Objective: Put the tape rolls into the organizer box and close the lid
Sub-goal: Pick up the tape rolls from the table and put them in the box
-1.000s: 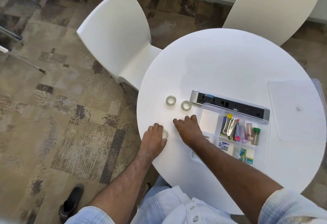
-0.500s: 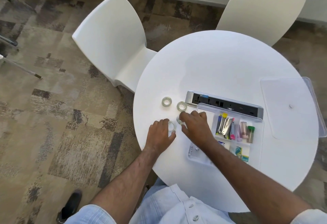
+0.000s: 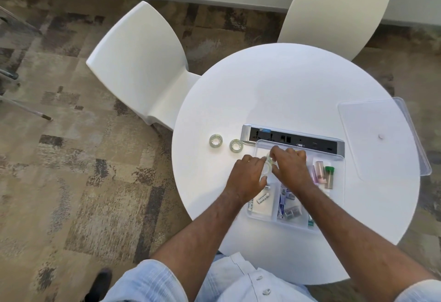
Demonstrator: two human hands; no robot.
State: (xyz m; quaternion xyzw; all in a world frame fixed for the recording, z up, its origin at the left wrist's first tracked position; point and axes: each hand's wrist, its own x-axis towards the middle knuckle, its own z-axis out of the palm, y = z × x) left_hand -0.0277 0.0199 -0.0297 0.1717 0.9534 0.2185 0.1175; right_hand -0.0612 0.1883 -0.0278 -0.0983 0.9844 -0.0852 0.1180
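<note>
A clear organizer box (image 3: 338, 161) with small stationery in its compartments lies on the round white table (image 3: 286, 91). My left hand (image 3: 245, 177) and my right hand (image 3: 291, 168) are both over the box's far left compartment, each holding a clear tape roll (image 3: 268, 163) between its fingers; the rolls touch each other and are partly hidden. Two more tape rolls lie flat on the table to the left, one (image 3: 216, 140) and another (image 3: 236, 145). The clear lid (image 3: 381, 134) rests at the table's right edge.
A silver and black socket strip (image 3: 293, 138) is set into the table just behind the box. Two white chairs stand at the far left (image 3: 143, 67) and far right (image 3: 338, 15). Patterned carpet lies to the left.
Both hands have moved right from the table's left side to above the box, each carrying a tape roll. The two other rolls stayed in place.
</note>
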